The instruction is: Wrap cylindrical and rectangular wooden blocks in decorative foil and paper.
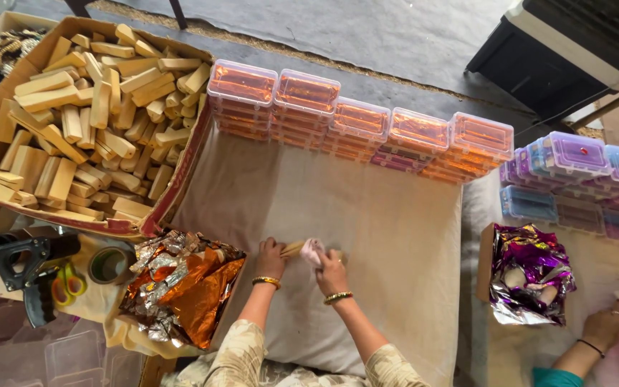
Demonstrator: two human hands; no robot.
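Note:
My left hand [269, 259] and my right hand [332, 274] meet over a cream cloth [388, 236], both closed on a small wooden block [294, 249]. A bit of pink material [313, 251] sits on the block between my hands. A bangle shows on each wrist. To my left lies a heap of crumpled orange and silver foil sheets [184, 287].
A big cardboard box of wooden blocks [87, 115] stands at the left. Stacks of clear orange-filled plastic cases [356, 125] line the back, purple and blue ones [582, 179] at right. A tape dispenser [26, 261] and tape roll [111, 265] lie lower left. Another person's hand [607, 326] works beside purple foil [531, 272].

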